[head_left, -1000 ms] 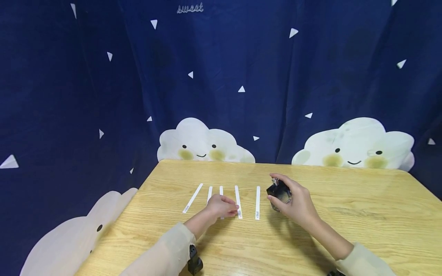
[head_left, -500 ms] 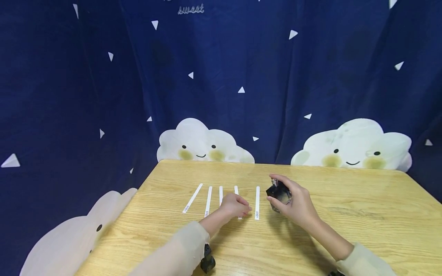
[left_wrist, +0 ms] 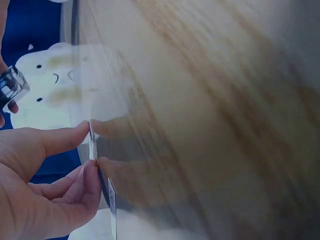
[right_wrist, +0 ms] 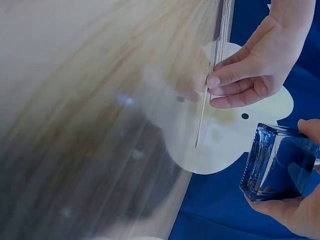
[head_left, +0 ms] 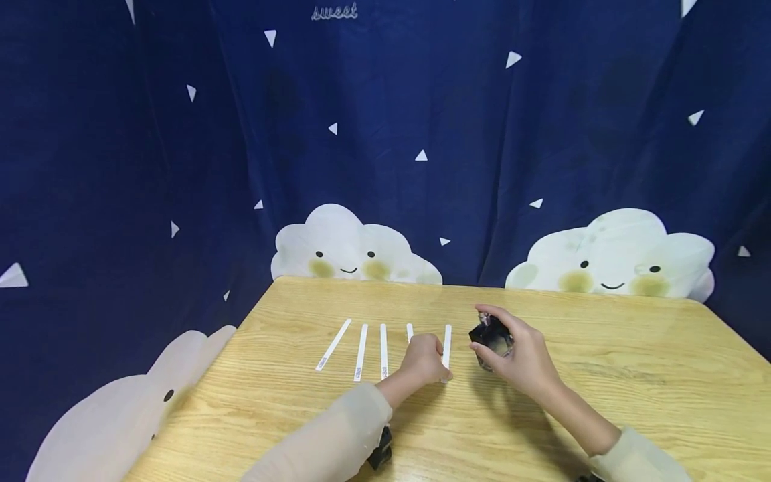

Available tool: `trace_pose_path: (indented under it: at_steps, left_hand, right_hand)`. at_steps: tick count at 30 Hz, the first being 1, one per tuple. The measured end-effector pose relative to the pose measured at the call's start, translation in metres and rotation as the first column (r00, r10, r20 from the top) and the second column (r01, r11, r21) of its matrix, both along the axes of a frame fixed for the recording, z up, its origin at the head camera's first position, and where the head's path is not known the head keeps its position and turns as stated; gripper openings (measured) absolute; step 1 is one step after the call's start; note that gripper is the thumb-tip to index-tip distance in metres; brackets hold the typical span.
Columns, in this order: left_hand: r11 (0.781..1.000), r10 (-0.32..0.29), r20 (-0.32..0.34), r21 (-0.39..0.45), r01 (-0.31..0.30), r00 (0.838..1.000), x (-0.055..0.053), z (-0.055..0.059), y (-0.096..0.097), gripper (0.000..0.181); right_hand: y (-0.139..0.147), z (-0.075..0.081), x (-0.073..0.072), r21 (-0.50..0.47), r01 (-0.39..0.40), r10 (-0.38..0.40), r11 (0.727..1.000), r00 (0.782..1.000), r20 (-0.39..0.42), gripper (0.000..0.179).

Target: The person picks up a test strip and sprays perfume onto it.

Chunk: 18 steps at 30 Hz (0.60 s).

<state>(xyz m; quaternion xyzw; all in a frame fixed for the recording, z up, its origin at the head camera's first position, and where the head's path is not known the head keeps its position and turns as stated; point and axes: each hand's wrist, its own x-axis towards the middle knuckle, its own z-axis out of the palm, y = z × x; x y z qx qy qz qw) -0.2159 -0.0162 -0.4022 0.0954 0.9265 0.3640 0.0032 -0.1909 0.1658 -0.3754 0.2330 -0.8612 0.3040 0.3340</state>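
My left hand [head_left: 423, 359] is at the near end of the rightmost white paper strip [head_left: 447, 341], which lies on the wooden table. In the left wrist view, thumb and fingertip pinch this strip [left_wrist: 92, 142] by its two long edges, close at the tabletop. My right hand [head_left: 533, 355] holds a dark, square glass perfume bottle [head_left: 496, 340] above the table, thumb below and fingers at its top. The right wrist view shows the bottle's thick clear glass [right_wrist: 277, 162]. Small dark print marks the strips' near ends.
Several more white strips lie in a row to the left: a slanted strip [head_left: 333, 345] at the far left, then an upright strip [head_left: 361, 353], a middle strip [head_left: 383, 349] and a strip [head_left: 409, 329] partly hidden by the left hand. A blue curtain [head_left: 385, 100] hangs behind the table [head_left: 602, 375].
My left hand has moved right, from the second strip from the right to the rightmost strip, and now pinches it. My right hand stays nearly still with the perfume bottle.
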Motion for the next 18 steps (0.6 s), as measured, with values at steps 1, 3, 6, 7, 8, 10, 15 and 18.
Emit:
trace_pose_path:
  at_steps: [1,3,6,7,8,10,15,18]
  left_hand:
    - [1.0,0.007,0.003,-0.004,-0.007,1.0,-0.001,0.0,-0.001,0.037]
    - [1.0,0.018,0.017,-0.002,-0.018,1.0,-0.001,0.0,-0.003,0.035]
    - [0.999,0.038,0.01,-0.013,-0.038,0.999,-0.003,0.0,-0.008,0.031]
    - [0.999,0.043,0.007,-0.019,-0.043,0.999,-0.003,0.0,-0.009,0.028]
    - [0.999,0.046,0.001,-0.028,-0.046,0.999,-0.004,0.0,-0.01,0.025]
    - [0.997,0.058,-0.016,-0.051,-0.059,0.998,-0.005,0.0,-0.012,0.017]
    - [0.993,0.077,-0.042,-0.081,-0.08,0.996,-0.006,0.0,-0.01,0.007]
    - [0.99,0.091,-0.052,-0.102,-0.096,0.995,-0.006,0.0,-0.008,0.009]
  right_hand:
    - [0.001,0.0,0.0,-0.001,0.002,-0.002,1.0,1.0,0.002,0.061]
    - [0.002,-0.001,0.0,0.001,0.008,-0.008,1.0,1.0,0.005,0.062]
    - [0.003,-0.001,-0.001,0.003,0.012,-0.012,1.0,1.0,0.006,0.063]
    - [0.003,-0.001,-0.001,0.004,0.012,-0.012,1.0,1.0,0.006,0.063]
    - [0.003,-0.001,-0.001,0.005,0.012,-0.012,1.0,1.0,0.006,0.063]
    - [0.003,-0.001,-0.001,0.004,0.011,-0.011,1.0,1.0,0.004,0.062]
    - [0.003,-0.002,-0.001,-0.004,0.004,-0.004,1.0,1.0,0.005,0.062]
    - [0.002,-0.003,-0.001,-0.003,0.001,-0.001,1.0,1.0,0.005,0.063]
